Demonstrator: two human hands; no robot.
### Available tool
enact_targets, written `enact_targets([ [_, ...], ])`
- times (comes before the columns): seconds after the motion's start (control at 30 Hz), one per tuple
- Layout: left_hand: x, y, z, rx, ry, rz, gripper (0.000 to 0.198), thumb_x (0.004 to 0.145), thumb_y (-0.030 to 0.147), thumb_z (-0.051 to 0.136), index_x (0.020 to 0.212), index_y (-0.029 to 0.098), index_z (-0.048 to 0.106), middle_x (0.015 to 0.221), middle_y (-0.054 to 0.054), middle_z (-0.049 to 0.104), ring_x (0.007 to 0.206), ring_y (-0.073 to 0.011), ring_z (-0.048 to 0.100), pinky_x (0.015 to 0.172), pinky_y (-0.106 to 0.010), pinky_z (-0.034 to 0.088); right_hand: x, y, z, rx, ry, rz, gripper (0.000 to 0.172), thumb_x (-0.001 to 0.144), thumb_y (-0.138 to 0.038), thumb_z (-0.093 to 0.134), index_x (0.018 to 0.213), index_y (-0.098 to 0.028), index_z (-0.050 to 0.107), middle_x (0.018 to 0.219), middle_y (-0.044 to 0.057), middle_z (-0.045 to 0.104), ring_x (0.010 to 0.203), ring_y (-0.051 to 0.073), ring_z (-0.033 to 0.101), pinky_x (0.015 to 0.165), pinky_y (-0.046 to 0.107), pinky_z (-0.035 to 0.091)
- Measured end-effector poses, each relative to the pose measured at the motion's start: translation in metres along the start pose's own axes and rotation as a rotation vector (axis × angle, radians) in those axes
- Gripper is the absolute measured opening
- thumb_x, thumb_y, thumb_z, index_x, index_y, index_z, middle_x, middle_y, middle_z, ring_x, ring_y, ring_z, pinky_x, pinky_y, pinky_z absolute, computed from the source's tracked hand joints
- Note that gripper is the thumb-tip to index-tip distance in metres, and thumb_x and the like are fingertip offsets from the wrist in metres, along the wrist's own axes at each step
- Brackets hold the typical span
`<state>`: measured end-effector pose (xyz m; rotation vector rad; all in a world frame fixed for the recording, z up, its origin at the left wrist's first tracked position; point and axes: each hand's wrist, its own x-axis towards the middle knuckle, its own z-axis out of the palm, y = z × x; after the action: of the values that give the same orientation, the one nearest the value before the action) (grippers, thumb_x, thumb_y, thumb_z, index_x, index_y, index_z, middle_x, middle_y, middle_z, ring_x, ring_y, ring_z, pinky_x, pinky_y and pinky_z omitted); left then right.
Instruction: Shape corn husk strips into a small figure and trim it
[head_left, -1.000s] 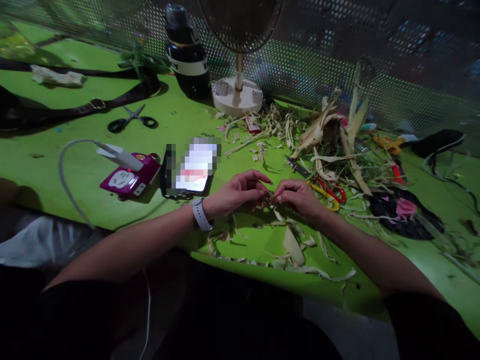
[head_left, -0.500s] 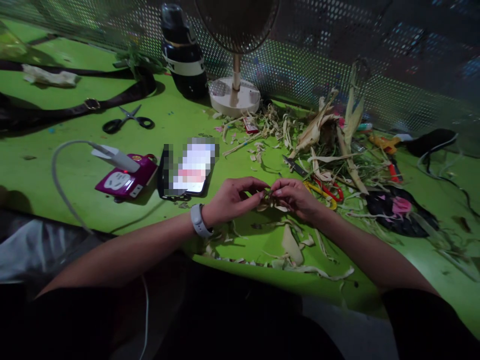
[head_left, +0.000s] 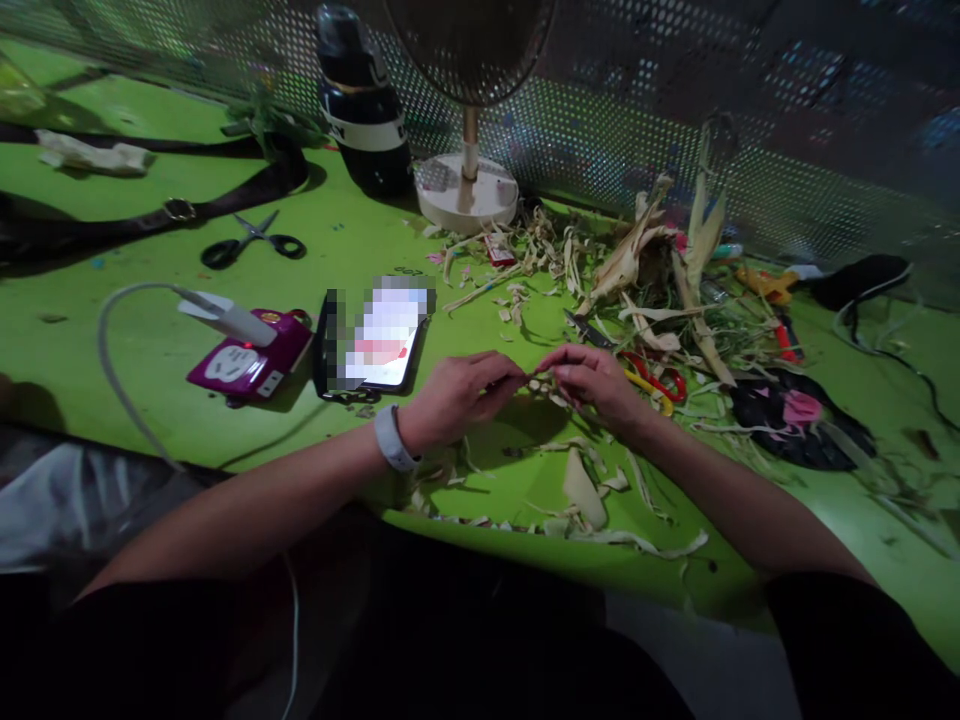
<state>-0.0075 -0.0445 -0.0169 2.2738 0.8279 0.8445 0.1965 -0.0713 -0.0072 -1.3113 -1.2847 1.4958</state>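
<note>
My left hand [head_left: 457, 397] and my right hand [head_left: 592, 382] meet fingertip to fingertip just above the green table [head_left: 150, 350]. Both pinch a small strip of dried husk [head_left: 541, 381] between them. A white band sits on my left wrist [head_left: 390, 438]. Pale husk scraps [head_left: 585, 490] lie on the table below my hands. Red and yellow handled scissors [head_left: 652, 380] lie just right of my right hand.
A phone [head_left: 375, 340] lies left of my hands, beside a magenta power strip with a white plug [head_left: 247, 355]. Black scissors [head_left: 251, 240], a fan base [head_left: 466, 190], a dark bottle [head_left: 364, 100] and a husk pile [head_left: 660, 260] stand farther back. A small knife [head_left: 592, 332] lies near.
Both hands have lifted slightly and shifted a little away from me, still pinching the husk strip between them. The view has drifted a bit.
</note>
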Motion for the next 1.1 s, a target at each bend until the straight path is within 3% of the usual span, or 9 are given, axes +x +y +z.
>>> enact_targets([
  [0.17,0.008,-0.008,-0.007,-0.028,0.022,-0.177,0.016,0.087,0.025,0.051,0.074,0.017,0.055,0.062,0.001,0.053,0.055,-0.0099,0.043,0.054,-0.023,0.030,0.010,-0.006,-0.021,-0.169,0.185,-0.156,0.021,0.069,-0.037,0.070,0.075,-0.018,0.063,0.054,-0.006,0.049,0.046,0.006,0.035,0.044,0.020,0.025],
  [0.33,0.013,-0.018,-0.010,-0.195,0.070,-0.380,0.021,0.086,0.028,0.053,0.068,0.018,0.048,0.057,0.005,0.041,0.053,-0.0093,0.035,0.052,-0.023,0.027,0.014,-0.013,-0.041,-0.385,0.148,-0.172,0.033,0.065,-0.043,0.076,0.059,-0.015,0.061,0.052,-0.005,0.046,0.052,0.006,0.034,0.050,0.022,0.024],
  [0.43,0.013,-0.018,-0.011,-0.368,0.105,-0.370,0.021,0.087,0.032,0.053,0.072,0.018,0.051,0.062,0.003,0.046,0.059,-0.0100,0.041,0.058,-0.023,0.034,0.016,-0.010,-0.044,-0.345,0.112,-0.136,0.036,0.063,-0.045,0.078,0.060,-0.015,0.059,0.053,-0.006,0.046,0.051,0.005,0.034,0.050,0.022,0.023],
  [0.53,0.012,-0.013,-0.015,-0.524,0.124,-0.228,0.022,0.086,0.036,0.058,0.075,0.017,0.057,0.087,-0.004,0.058,0.083,-0.0136,0.053,0.076,-0.026,0.044,0.022,-0.002,-0.042,-0.172,0.126,-0.063,0.040,0.063,-0.049,0.077,0.062,-0.016,0.055,0.053,-0.007,0.047,0.049,0.005,0.037,0.047,0.020,0.023],
  [0.63,0.008,-0.006,-0.017,-0.695,-0.019,-0.145,0.027,0.084,0.039,0.062,0.073,0.015,0.057,0.105,-0.010,0.059,0.088,-0.0148,0.058,0.077,-0.028,0.047,0.025,0.003,-0.035,-0.017,0.144,0.057,0.047,0.057,-0.053,0.080,0.062,-0.018,0.049,0.050,-0.009,0.043,0.042,0.003,0.035,0.041,0.019,0.017],
  [0.73,0.005,-0.003,-0.013,-0.921,-0.306,-0.231,0.029,0.086,0.043,0.059,0.081,0.016,0.051,0.096,-0.008,0.063,0.061,-0.0083,0.058,0.057,-0.023,0.044,0.022,-0.001,-0.024,0.141,0.130,0.097,0.049,0.057,-0.055,0.079,0.067,-0.019,0.047,0.054,-0.009,0.047,0.038,0.003,0.034,0.036,0.020,0.015],
  [0.8,0.003,-0.002,-0.008,-0.991,-0.407,-0.307,0.030,0.087,0.045,0.057,0.082,0.017,0.048,0.085,-0.003,0.063,0.051,-0.0056,0.053,0.049,-0.020,0.038,0.016,-0.006,-0.017,0.242,0.079,0.089,0.047,0.062,-0.055,0.075,0.071,-0.021,0.044,0.059,-0.008,0.051,0.036,0.003,0.032,0.035,0.020,0.017],
  [0.97,0.006,-0.004,-0.005,-0.927,-0.487,-0.395,0.032,0.087,0.046,0.056,0.079,0.016,0.047,0.066,0.003,0.050,0.049,-0.0043,0.038,0.045,-0.017,0.031,0.004,-0.012,-0.009,0.188,-0.138,0.060,0.049,0.071,-0.059,0.069,0.067,-0.022,0.037,0.047,-0.012,0.034,0.035,0.003,0.023,0.036,0.020,0.018],
  [1.1,0.009,-0.002,-0.012,-0.781,-0.516,-0.363,0.029,0.089,0.043,0.052,0.079,0.017,0.048,0.067,0.004,0.047,0.051,-0.0055,0.037,0.047,-0.019,0.031,0.004,-0.012,-0.013,-0.024,-0.193,-0.011,0.048,0.072,-0.061,0.068,0.067,-0.020,0.043,0.051,-0.010,0.035,0.041,0.004,0.025,0.038,0.019,0.016],
])
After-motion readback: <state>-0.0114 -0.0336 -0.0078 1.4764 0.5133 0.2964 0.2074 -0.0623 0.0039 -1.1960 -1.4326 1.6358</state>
